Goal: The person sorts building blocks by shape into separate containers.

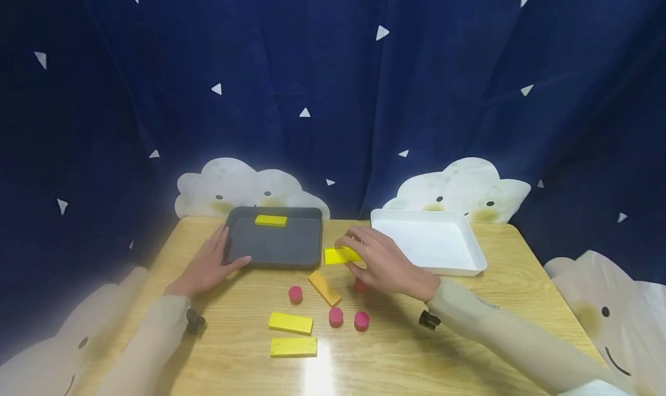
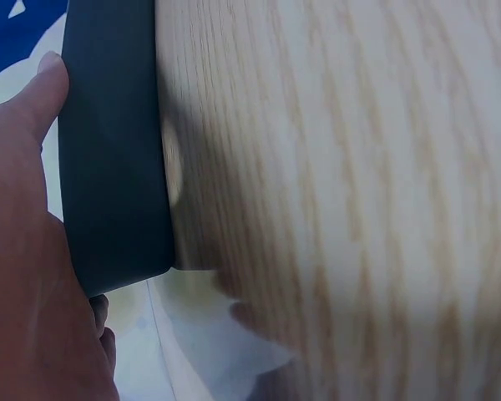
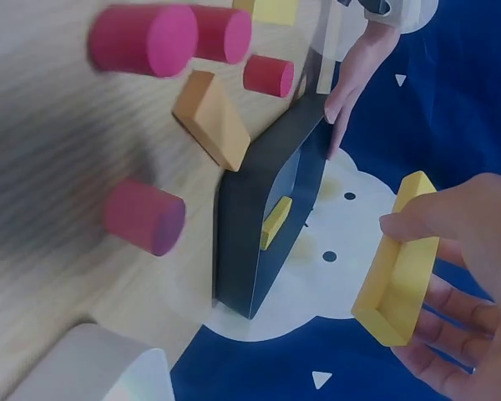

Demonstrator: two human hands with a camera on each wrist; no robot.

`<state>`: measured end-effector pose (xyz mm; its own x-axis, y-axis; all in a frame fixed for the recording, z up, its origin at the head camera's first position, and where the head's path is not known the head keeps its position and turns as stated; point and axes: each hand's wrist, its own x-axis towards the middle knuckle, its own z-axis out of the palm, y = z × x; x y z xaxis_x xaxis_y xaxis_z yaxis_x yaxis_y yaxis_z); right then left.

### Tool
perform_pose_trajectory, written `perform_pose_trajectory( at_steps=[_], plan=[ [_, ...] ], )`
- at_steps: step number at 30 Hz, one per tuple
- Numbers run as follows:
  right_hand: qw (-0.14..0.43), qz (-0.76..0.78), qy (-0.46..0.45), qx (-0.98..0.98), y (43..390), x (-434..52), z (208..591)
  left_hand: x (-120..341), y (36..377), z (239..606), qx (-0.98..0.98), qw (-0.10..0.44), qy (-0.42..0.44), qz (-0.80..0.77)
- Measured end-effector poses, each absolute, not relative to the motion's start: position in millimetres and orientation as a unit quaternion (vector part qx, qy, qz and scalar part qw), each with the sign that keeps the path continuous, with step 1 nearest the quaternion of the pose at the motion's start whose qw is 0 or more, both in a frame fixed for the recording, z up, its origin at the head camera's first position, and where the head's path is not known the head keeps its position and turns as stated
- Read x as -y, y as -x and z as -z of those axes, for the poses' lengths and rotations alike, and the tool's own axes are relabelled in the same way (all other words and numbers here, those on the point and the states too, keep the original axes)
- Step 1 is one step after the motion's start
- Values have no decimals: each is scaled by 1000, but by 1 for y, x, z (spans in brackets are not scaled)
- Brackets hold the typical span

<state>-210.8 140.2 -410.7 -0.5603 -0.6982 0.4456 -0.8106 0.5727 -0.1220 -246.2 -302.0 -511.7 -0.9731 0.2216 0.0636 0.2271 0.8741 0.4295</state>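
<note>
The right hand [image 1: 382,263] pinches a yellow block [image 1: 335,256] above the table [image 1: 234,350], near the dark tray's [image 1: 281,265] right wall. The left hand [image 1: 205,266] lies relaxed against that tray's near-left corner. The step seems to be carrying; next likely calls for clearing the rim and releasing beside the second yellow block [image 1: 270,221] inside.

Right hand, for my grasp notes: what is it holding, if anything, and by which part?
The right hand holds a yellow block by its long sides, thumb on one, fingers opposite.
</note>
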Motion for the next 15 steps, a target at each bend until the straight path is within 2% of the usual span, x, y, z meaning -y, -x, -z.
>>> perform_pose_trajectory(
  at_steps=[15],
  plan=[
    [177, -128, -452, 865, 264, -95, 413, 301, 245, 510, 968, -1, 115, 223]
  ],
)
